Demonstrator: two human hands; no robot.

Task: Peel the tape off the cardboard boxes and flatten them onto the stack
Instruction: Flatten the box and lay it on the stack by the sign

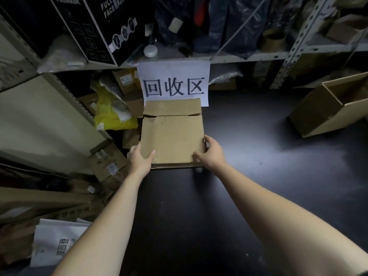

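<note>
A flattened brown cardboard box (172,134) lies on the dark floor under a white paper sign (173,80) with black characters. Another flat cardboard layer shows under its near edge. My left hand (139,158) holds the near left corner, thumb on top and fingers round the edge. My right hand (211,154) holds the near right corner, fingers round the side edge. An open, unflattened cardboard box (326,108) lies tipped on its side at the far right.
Metal shelving (235,56) runs across the back with a black mask carton (103,28) and bags on it. A yellow bag (113,114) and small cartons (108,162) crowd the left side. A white bag (53,244) lies near left. Dark floor (249,156) spreads to the right.
</note>
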